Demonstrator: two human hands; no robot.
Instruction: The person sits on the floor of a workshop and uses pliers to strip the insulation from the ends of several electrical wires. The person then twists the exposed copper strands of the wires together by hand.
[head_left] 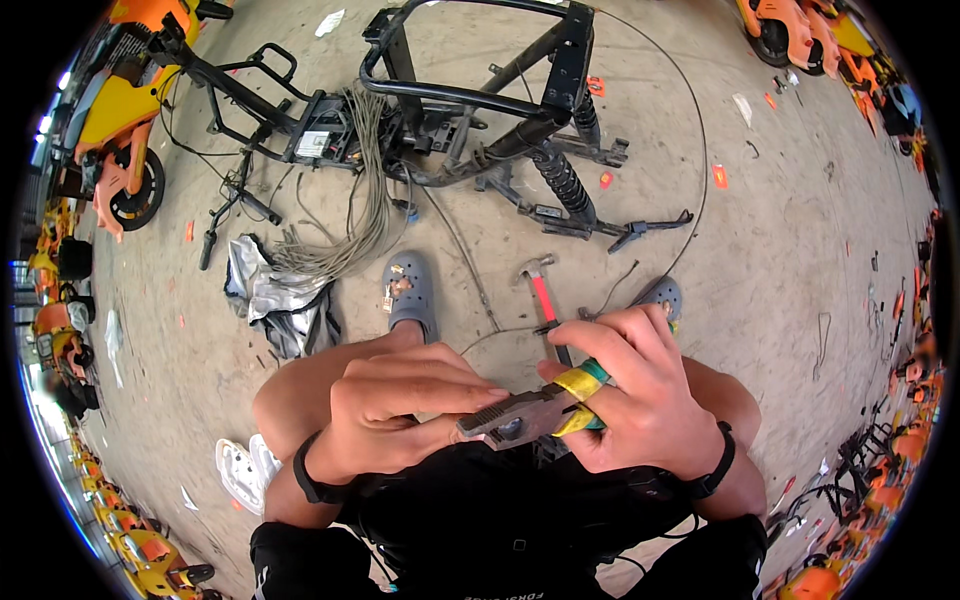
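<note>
And it's the pliers [515, 418] front & centre, near side, held over the lap! R hand [635, 395] has its fingers curled round the yellow-&-green handles, a firm hold; the metal head pokes out left, btwn the 2 hands. L hand [395, 405] comes in w/ bent fingers, tips right up at the head's left end; can't tell if they're pinching anything. Beyond, hammer [541, 295] on the floor, btwn the shoes [408, 290]; far side, black bike frame [480, 105] w/ cable bundle [365, 200] on its left.

light: bright, even | floor [820, 250]: soft shadows | left edge: glare | rim: fisheye bending, black corners
</note>
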